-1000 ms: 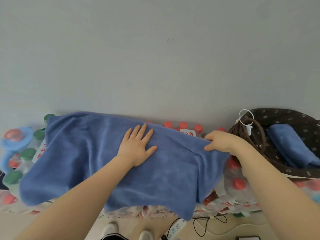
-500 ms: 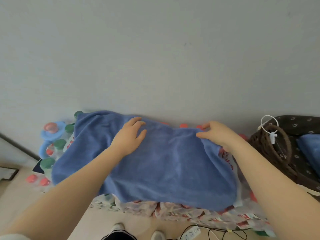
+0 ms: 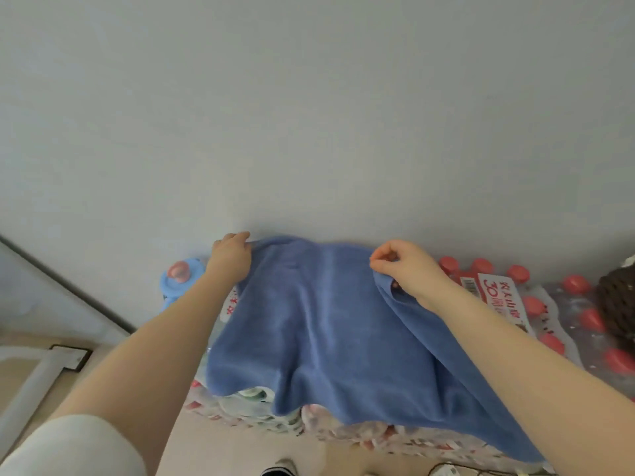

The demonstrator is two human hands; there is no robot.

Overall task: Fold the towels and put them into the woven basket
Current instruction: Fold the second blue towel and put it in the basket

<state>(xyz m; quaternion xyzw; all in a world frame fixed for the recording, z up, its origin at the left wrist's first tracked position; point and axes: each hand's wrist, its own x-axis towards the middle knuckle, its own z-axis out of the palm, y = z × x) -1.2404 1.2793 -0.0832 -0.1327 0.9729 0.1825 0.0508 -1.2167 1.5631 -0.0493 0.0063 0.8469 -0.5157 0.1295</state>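
Note:
A blue towel point(image 3: 323, 324) lies spread over shrink-wrapped packs of water bottles, its near edge hanging over their front. My left hand point(image 3: 231, 256) grips the towel's far left corner close to the wall. My right hand point(image 3: 405, 269) pinches the far right edge, with cloth bunched under the fingers. Only a dark brown sliver of the woven basket point(image 3: 616, 304) shows at the right edge of the frame.
Red-capped bottles in plastic wrap point(image 3: 536, 304) fill the surface to the right of the towel. A light blue jug top with a pink cap point(image 3: 178, 280) stands at the left by the wall point(image 3: 309, 115). Pale floor and a cable lie below.
The view swung left, so most of the basket left the frame. My left hand moved from the towel's middle to its far left corner. My right hand shifted along the far edge and now pinches it.

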